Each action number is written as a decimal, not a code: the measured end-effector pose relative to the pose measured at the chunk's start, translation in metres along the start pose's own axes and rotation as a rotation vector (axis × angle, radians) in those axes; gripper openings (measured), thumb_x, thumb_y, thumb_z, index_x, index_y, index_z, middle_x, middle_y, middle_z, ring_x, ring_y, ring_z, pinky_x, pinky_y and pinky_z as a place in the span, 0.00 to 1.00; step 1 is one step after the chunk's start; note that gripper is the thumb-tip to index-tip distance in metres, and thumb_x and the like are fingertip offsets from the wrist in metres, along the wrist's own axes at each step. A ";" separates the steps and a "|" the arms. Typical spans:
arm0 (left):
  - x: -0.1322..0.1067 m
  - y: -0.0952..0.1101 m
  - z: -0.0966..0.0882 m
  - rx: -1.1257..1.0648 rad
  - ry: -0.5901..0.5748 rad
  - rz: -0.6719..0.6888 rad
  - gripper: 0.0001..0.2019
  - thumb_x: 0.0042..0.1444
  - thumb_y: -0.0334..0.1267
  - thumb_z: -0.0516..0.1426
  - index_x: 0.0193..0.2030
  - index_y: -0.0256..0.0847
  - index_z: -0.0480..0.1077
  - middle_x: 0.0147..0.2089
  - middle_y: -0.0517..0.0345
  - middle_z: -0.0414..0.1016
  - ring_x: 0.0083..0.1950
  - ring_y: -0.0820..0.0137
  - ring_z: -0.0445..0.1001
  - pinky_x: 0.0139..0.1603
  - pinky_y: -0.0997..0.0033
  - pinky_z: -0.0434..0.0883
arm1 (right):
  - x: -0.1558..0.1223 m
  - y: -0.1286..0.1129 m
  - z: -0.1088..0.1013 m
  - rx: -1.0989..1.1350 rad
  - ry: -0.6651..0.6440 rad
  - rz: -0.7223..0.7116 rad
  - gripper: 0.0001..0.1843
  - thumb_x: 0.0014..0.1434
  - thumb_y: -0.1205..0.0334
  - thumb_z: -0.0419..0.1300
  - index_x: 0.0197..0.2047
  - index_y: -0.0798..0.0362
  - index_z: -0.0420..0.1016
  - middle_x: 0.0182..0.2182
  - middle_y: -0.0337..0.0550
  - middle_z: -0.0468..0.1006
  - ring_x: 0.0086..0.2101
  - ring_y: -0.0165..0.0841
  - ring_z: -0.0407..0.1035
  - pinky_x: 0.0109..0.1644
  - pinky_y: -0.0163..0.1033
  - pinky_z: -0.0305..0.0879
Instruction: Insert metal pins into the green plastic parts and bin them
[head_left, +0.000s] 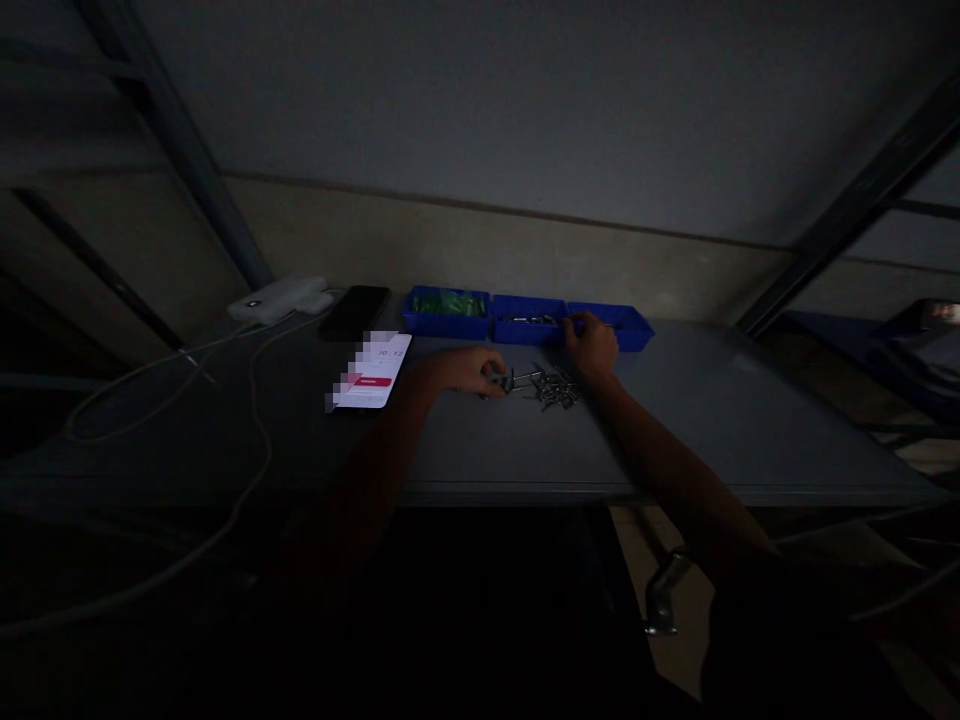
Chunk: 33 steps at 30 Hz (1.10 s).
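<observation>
In dim light, a loose pile of thin metal pieces that look like screws (555,388) lies on the grey shelf top. Left of the pile is my left hand (474,370), its fingers curled around small screw-like metal pieces, with some sticking out toward the pile. My right hand (594,347) is at the front rim where the middle blue bin (529,335) meets the right blue bin (634,335). Its fingers are bent together, and what they hold, if anything, is hidden. More metal pieces lie in the middle bin.
The left blue bin (448,326) holds green items. A lit phone (375,370) lies left of my left forearm, with a dark flat object (355,312) behind it. A white device (281,298) trails cables across the left side. Metal posts (184,150) frame the shelf.
</observation>
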<state>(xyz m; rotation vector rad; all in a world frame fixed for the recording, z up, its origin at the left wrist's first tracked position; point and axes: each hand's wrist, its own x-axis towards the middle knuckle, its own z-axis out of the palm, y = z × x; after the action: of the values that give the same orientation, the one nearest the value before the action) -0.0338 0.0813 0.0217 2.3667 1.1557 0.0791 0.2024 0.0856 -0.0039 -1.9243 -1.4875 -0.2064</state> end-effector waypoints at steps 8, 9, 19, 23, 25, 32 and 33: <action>0.011 -0.006 0.007 0.067 0.110 -0.010 0.19 0.50 0.31 0.54 0.50 0.38 0.71 0.43 0.53 0.79 0.40 0.69 0.75 0.38 0.74 0.67 | -0.004 -0.007 -0.003 -0.051 -0.098 0.011 0.22 0.64 0.49 0.48 0.55 0.47 0.72 0.43 0.50 0.79 0.40 0.41 0.73 0.42 0.41 0.65; 0.012 -0.007 0.008 0.072 0.139 -0.012 0.19 0.50 0.33 0.55 0.50 0.38 0.71 0.44 0.52 0.78 0.40 0.69 0.76 0.38 0.74 0.67 | -0.003 -0.006 -0.001 -0.038 -0.086 0.008 0.22 0.64 0.49 0.48 0.54 0.47 0.73 0.42 0.50 0.80 0.40 0.41 0.73 0.42 0.41 0.65; 0.014 -0.004 0.008 -0.011 0.279 -0.020 0.05 0.52 0.31 0.55 0.32 0.39 0.73 0.36 0.53 0.78 0.38 0.66 0.76 0.38 0.71 0.67 | -0.017 -0.008 0.004 0.213 -0.070 -0.276 0.21 0.62 0.52 0.52 0.50 0.55 0.74 0.30 0.48 0.79 0.29 0.38 0.71 0.37 0.40 0.65; 0.012 0.004 0.007 -0.114 0.416 0.023 0.09 0.57 0.32 0.51 0.40 0.39 0.71 0.42 0.51 0.77 0.45 0.66 0.75 0.46 0.69 0.67 | -0.031 -0.023 -0.004 0.278 -0.197 -0.520 0.19 0.59 0.56 0.56 0.52 0.54 0.72 0.36 0.47 0.80 0.32 0.36 0.71 0.39 0.39 0.65; 0.010 0.007 0.006 -0.189 0.468 0.027 0.12 0.58 0.32 0.50 0.47 0.38 0.68 0.41 0.52 0.76 0.44 0.67 0.75 0.47 0.69 0.68 | -0.036 -0.029 -0.006 0.279 -0.253 -0.625 0.18 0.59 0.58 0.56 0.51 0.54 0.72 0.40 0.48 0.79 0.34 0.36 0.72 0.41 0.39 0.65; 0.010 0.013 0.010 -0.336 0.427 0.052 0.16 0.59 0.32 0.47 0.55 0.39 0.60 0.37 0.57 0.74 0.38 0.70 0.75 0.42 0.69 0.69 | -0.040 -0.033 -0.007 0.259 -0.277 -0.686 0.14 0.62 0.59 0.52 0.48 0.54 0.72 0.42 0.49 0.78 0.37 0.35 0.71 0.40 0.37 0.64; 0.010 0.015 0.011 -0.359 0.419 0.061 0.16 0.60 0.33 0.47 0.55 0.40 0.59 0.37 0.57 0.74 0.37 0.70 0.75 0.42 0.69 0.69 | -0.040 -0.033 -0.008 0.261 -0.276 -0.694 0.14 0.62 0.59 0.52 0.48 0.53 0.72 0.42 0.48 0.78 0.36 0.35 0.71 0.40 0.37 0.64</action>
<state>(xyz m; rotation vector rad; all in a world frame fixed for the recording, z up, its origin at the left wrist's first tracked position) -0.0139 0.0770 0.0172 2.1135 1.1352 0.7684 0.1615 0.0528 -0.0049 -1.2092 -2.2076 -0.0450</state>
